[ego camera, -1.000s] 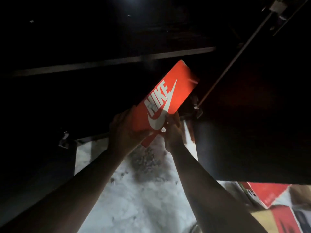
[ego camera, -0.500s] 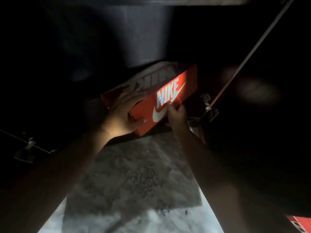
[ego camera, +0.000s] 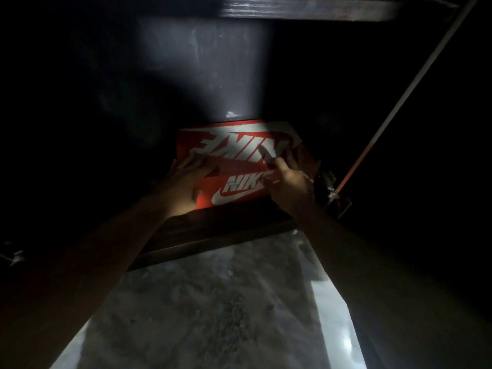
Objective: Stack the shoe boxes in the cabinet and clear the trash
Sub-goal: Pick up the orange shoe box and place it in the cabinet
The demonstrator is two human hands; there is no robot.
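The orange Nike shoe box lies flat on the bottom board of the dark cabinet. Its lid is up and one end faces me. The big white lettering on the lid reads upside down from where I stand, and the swoosh on the near end is the right way up. The far end of the box sits close to the cabinet's back wall, where a patch of light falls.

My left hand is at the near left corner of the box, fingers laid out fairly straight across the lid's edge. My thumb is lost in shadow there, so I cannot tell how it sits. My right hand is at the near right corner, fingers spread and straight, resting on the lid and down its right side. Neither hand curls round the box; both press against it with flat fingers.

A shelf runs overhead. To the right the open door's pale edge slants up from a metal hinge just beside my right wrist. Below my forearms is a mottled grey stone floor.
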